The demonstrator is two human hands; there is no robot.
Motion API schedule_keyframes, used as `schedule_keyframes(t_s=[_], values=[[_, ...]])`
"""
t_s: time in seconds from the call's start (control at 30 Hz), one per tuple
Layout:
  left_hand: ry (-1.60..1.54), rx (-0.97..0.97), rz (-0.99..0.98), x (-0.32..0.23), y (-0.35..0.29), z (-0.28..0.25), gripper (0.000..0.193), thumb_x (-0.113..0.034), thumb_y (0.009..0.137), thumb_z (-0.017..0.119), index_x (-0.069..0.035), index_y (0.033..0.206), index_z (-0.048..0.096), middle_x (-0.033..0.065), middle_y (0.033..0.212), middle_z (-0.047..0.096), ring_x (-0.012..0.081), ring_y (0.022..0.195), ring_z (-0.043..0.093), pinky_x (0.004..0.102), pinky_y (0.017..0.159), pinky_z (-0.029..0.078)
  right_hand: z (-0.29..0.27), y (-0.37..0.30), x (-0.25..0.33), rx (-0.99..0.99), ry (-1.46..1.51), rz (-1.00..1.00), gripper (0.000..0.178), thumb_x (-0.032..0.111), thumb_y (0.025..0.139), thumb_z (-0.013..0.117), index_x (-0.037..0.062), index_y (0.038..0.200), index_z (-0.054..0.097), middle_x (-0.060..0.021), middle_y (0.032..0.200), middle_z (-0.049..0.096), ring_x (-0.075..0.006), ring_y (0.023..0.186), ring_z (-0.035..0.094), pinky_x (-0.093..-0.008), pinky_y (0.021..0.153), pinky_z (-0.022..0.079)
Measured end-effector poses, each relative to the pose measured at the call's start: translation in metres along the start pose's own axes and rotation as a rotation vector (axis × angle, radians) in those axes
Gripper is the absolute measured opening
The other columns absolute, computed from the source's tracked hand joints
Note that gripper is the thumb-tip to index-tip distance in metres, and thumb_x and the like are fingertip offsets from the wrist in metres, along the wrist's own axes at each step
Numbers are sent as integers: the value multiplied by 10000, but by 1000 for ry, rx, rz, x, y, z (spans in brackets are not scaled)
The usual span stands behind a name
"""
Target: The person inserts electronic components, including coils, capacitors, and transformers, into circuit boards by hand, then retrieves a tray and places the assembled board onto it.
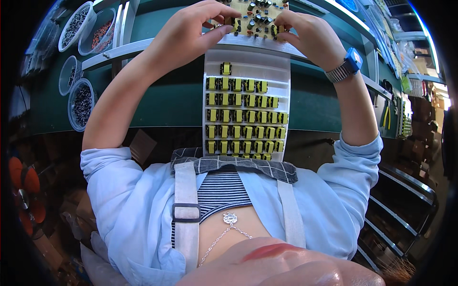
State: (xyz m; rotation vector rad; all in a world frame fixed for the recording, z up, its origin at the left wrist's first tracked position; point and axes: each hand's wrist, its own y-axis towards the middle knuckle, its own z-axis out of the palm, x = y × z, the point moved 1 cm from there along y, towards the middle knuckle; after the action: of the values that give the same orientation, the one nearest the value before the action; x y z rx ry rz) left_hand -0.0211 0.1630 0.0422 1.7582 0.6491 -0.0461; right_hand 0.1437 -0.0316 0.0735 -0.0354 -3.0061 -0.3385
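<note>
Left hand (191, 38): curled, pinching yellow-and-black boxy component (235, 25) — tan circuit board (244, 23), left edge
Right hand (312, 40): curled at matching block (274, 31), right edge — grip unclear
White ridged tray (253, 71): yellow-and-black blocks (237, 116) in rows, near board's near edge

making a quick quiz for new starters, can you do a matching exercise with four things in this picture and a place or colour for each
1. left hand
2. tray
3. watch
4. orange parts

A. blue, on a metal band
B. in a clear tub, upper left
C. at the circuit board's left side
D. white, bearing rows of yellow parts

Pairs: 1-C, 2-D, 3-A, 4-B
</note>
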Motion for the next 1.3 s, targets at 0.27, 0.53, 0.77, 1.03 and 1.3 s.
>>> schedule_keyframes(t_s=[0.27, 0.53, 0.77, 1.03, 1.3], values=[[400, 318, -513, -24, 38, -2, 258, -59, 801, 645, 16, 1046, 616, 165, 933, 637, 302, 877, 633, 353, 778, 500, -8, -14, 16, -280, -153, -258, 223, 160, 825, 681, 73, 1018, 612, -100, 929, 651, -268, 806, 632, -342, 695, 516], [592, 441, -520, -4, 42, 11, 247, -63, 748, 658, -7, 986, 626, 164, 883, 651, 320, 851, 617, 388, 758, 489, 28, -61, 55, 250, 272, 54, 308, 173, 804, 698, 72, 1087, 628, -99, 971, 618, -270, 891, 603, -337, 757, 515], [709, 500, -470, -10, 47, 14, 258, -76, 740, 675, -4, 982, 626, 149, 862, 656, 309, 863, 618, 381, 762, 491, 40, -61, 37, 265, 524, 39, 282, 184, 813, 695, 62, 1059, 632, -108, 1020, 613, -254, 926, 599, -342, 774, 510], [752, 513, -299, -20, 35, 8, 244, -77, 805, 646, -25, 1042, 624, 118, 967, 621, 256, 899, 615, 321, 779, 511, 40, -54, 27, 416, 689, 97, 220, 112, 813, 681, 49, 1018, 633, -80, 1016, 600, -222, 837, 611, -317, 739, 516], [548, 881, -579, -52, -13, 34, 184, -41, 811, 623, -28, 994, 624, 101, 971, 576, 261, 870, 608, 337, 722, 521, 39, -50, 36, 374, 623, 14, 188, 115, 797, 682, 33, 963, 650, -93, 896, 601, -222, 773, 642, -309, 712, 527]])
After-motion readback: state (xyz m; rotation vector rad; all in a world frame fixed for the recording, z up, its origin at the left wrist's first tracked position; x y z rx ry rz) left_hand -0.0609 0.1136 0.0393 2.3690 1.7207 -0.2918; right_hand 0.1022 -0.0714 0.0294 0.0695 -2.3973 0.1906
